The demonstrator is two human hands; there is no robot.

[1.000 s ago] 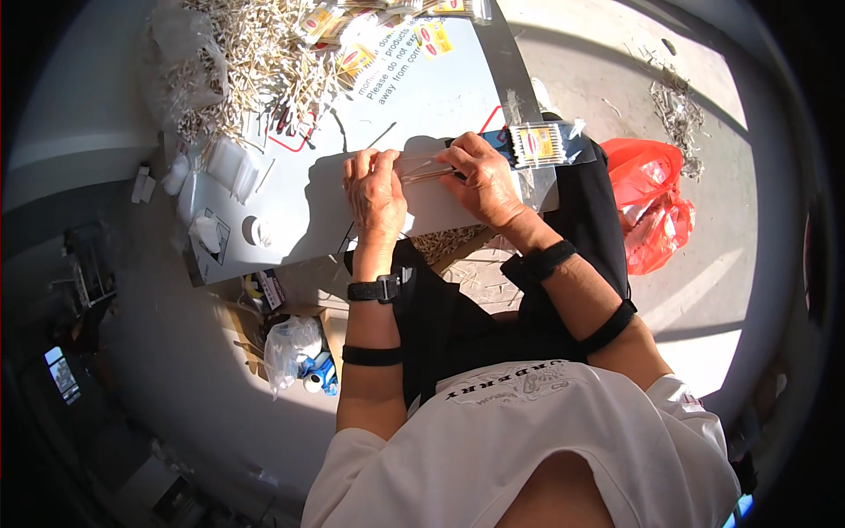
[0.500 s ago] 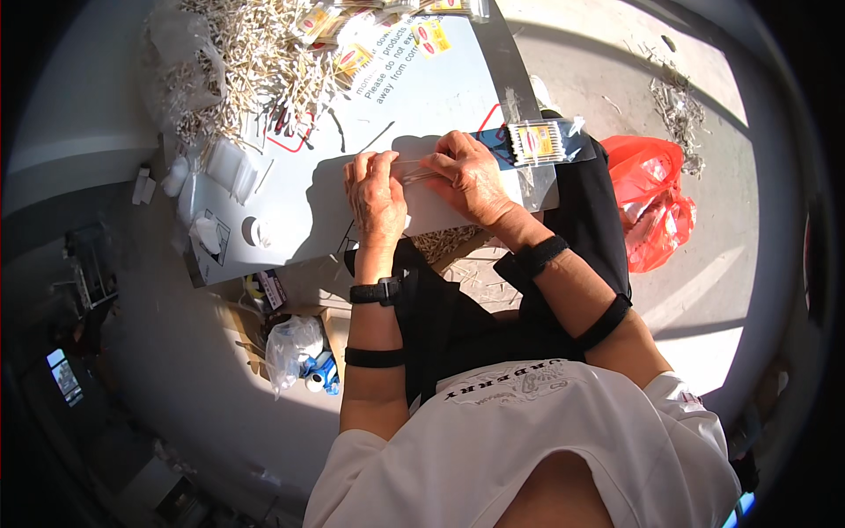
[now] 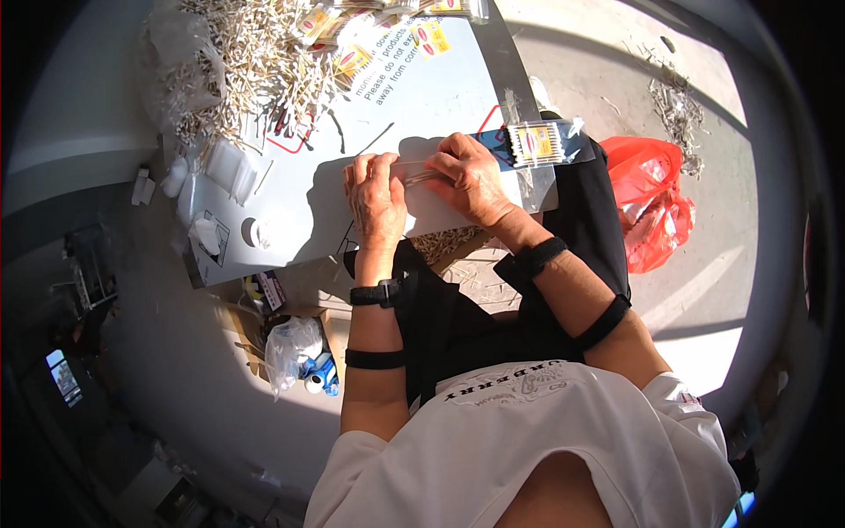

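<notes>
Above the near edge of the table (image 3: 405, 106), my left hand (image 3: 377, 201) and my right hand (image 3: 473, 183) face each other with curled fingers. They pinch the two ends of a few thin cotton swabs (image 3: 417, 178) stretched between them. The swab tips are hidden by my fingers, and a clear film seems to lie along the sticks. Just right of my right hand lies a clear packet (image 3: 537, 143) of cotton swabs with a yellow card inside. A big loose heap of cotton swabs (image 3: 251, 66) covers the table's far left.
Yellow-labelled packets (image 3: 429, 38) lie at the table's far side. A white plastic box (image 3: 232, 172) and a tape roll (image 3: 257, 232) sit to the left. A red plastic bag (image 3: 650, 198) stands on the floor at right; a cardboard box (image 3: 334, 333) holding a bag is below left.
My right hand's fingers have shifted slightly along the swabs, and the film between the hands shows more plainly. My left hand has barely moved.
</notes>
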